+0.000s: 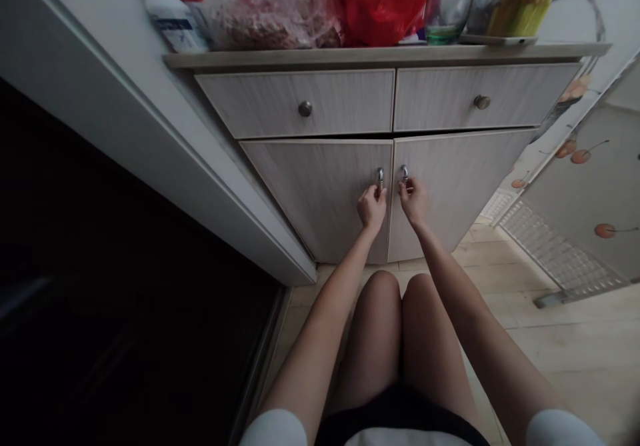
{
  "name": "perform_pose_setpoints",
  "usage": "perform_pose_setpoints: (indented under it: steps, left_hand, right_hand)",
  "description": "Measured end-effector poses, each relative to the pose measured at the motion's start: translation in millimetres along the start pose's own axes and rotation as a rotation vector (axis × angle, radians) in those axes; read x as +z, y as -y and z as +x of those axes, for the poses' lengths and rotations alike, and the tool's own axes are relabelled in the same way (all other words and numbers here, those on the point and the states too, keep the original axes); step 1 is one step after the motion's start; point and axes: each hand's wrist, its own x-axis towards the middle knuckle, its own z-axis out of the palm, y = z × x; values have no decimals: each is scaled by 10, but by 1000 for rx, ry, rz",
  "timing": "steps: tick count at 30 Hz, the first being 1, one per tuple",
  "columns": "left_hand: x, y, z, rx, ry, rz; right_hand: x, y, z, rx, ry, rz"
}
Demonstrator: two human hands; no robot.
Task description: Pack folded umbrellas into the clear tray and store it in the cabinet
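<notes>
A pale wood-grain cabinet stands in front of me with two lower doors. My left hand (373, 206) is closed around the lower part of the metal handle (381, 174) on the left door (320, 186). On the right door (450, 179), my right hand (414, 201) grips the other metal handle (405, 171) with bent fingers. Both doors tilt slightly outward at the top middle, where a thin dark gap shows under the drawers. The inside of the cabinet is hidden.
Two shut drawers with round knobs (305, 109) sit above the doors. On the cabinet top (300, 58) are a white bottle (175, 23), a clear plastic bag (270, 13), a red bag (383, 6) and a glass (449, 9). A cherry-patterned panel (575, 199) stands at right.
</notes>
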Motion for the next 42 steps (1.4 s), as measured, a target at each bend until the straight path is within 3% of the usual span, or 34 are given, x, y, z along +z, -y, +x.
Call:
perform_pose_setpoints:
  steps: [11, 26, 32, 37, 39, 42]
  left_hand:
    - [159, 60, 245, -1, 9, -19]
    - [219, 47, 329, -20, -1, -20]
    - [168, 56, 423, -36, 106, -55]
    - [-35, 103, 414, -148, 152, -320]
    - [-219, 140, 276, -232, 173, -322]
    - [-550, 173, -7, -330, 272, -266]
  right_hand:
    - [235, -97, 238, -36, -15, 10]
    - [273, -125, 301, 22, 40, 36]
    - [241, -77, 318, 45, 64, 5]
    - [84, -44, 248, 80, 60, -28]
    - [-53, -37, 171, 89, 66, -25]
    - [-319, 2, 40, 125, 191, 43]
